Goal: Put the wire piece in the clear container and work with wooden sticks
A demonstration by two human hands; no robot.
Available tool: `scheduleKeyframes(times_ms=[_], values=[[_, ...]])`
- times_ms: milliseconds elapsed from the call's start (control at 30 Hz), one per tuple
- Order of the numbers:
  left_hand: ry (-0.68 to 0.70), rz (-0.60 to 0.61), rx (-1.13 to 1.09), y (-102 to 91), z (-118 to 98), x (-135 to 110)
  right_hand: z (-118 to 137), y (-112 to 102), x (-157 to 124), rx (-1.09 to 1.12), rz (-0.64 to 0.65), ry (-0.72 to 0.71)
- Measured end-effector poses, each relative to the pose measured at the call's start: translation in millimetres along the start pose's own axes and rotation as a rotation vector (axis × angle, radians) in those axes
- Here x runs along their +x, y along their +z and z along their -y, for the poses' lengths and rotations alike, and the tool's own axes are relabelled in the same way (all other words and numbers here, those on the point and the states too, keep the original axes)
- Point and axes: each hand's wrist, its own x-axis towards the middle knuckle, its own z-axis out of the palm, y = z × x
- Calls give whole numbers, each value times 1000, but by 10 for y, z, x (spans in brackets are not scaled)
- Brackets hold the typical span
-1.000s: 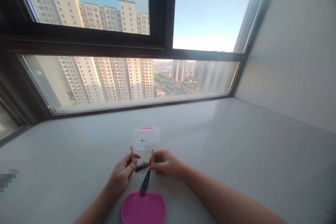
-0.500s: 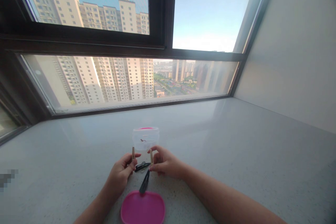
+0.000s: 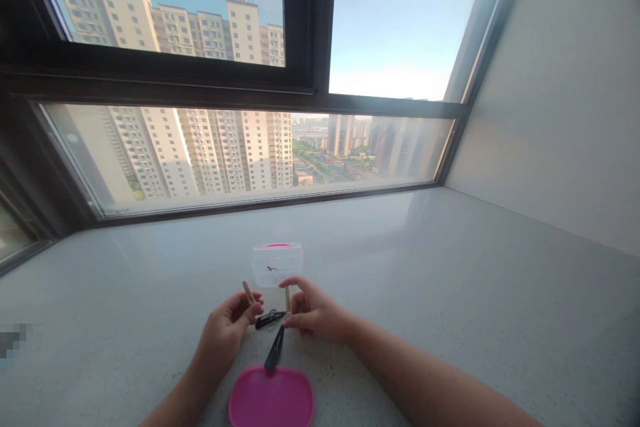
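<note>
My left hand (image 3: 231, 324) pinches a slim beige hair clip (image 3: 249, 293), which leans to the left. A second beige hair clip (image 3: 287, 298) stands nearly upright in my right hand (image 3: 320, 312), between index finger and thumb. Between the hands a black snap hair clip (image 3: 270, 319) lies on the counter, partly hidden. Closer to me, another black snap hair clip (image 3: 275, 348) has its wide end at the edge of a pink lid (image 3: 271, 397). Thin loops, too small to make out, lie around the clips.
Just beyond my hands stands a clear plastic container (image 3: 278, 263) with a pink patch on top and a small brown thing showing on it. The pale speckled counter (image 3: 400, 260) runs back to a dark window frame (image 3: 280, 202). A white wall (image 3: 555, 107) rises at the right.
The beige hair clip in my left hand has tilted to the left from upright. My right hand holds its clip in almost the same place.
</note>
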Motion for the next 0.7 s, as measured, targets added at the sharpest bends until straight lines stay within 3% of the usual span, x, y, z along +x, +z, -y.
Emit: scheduleKeyframes(times_ms=[133, 700], values=[[24, -43, 50, -7, -5, 4, 11, 7, -5, -16, -4, -8], [4, 98, -9, 19, 69, 10, 14, 16, -1, -28, -28, -19]])
